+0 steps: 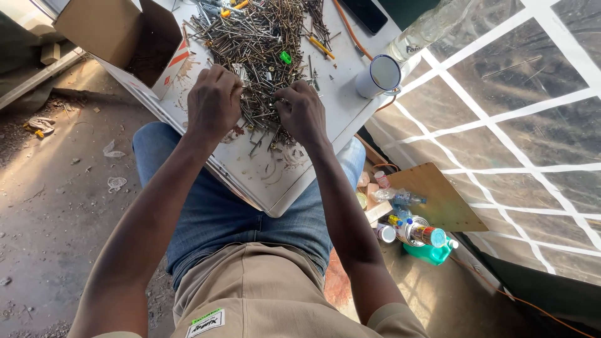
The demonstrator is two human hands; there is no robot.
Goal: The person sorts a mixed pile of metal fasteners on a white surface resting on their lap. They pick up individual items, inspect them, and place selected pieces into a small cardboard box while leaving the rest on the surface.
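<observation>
Two hands, yours, both knuckles-up in the near edge of a heap of nails. Your left hand (215, 100): fingers curled down into the nails, tips hidden among them; whether it pinches anything cannot be told. Your right hand (302, 111): fingers bent and drawn together at the tips over a few nails; what exactly sits between them is too small to tell. The two hands lie near each other, with a narrow strip of nails between.

Item, heap of nails (263, 44): dark, rusty-brown, long and thin, tangled in every direction, spreading from your hands up to the far end of the table. A small bright green piece (285, 57) lies in the heap just beyond your right hand; yellow-handled bits (321, 46) lie at its right side.

Item, table (285, 181): a whitish, stained board resting across your jeans-clad thighs, its near corner bare except for a few stray nails.

Item, cardboard box (125, 40): open, tipped on its side at the table's left far corner, dark inside.

Item, white mug (379, 76): on its side at the table's right edge, mouth toward you. Beyond it, a clear plastic bottle (432, 28) and a dark flat phone (365, 12).

Item, floor to your right: a wooden board (438, 197), small jars and bottles (413, 231), a green container (429, 252). To your left: bare dirt ground (56, 206) with scraps.
</observation>
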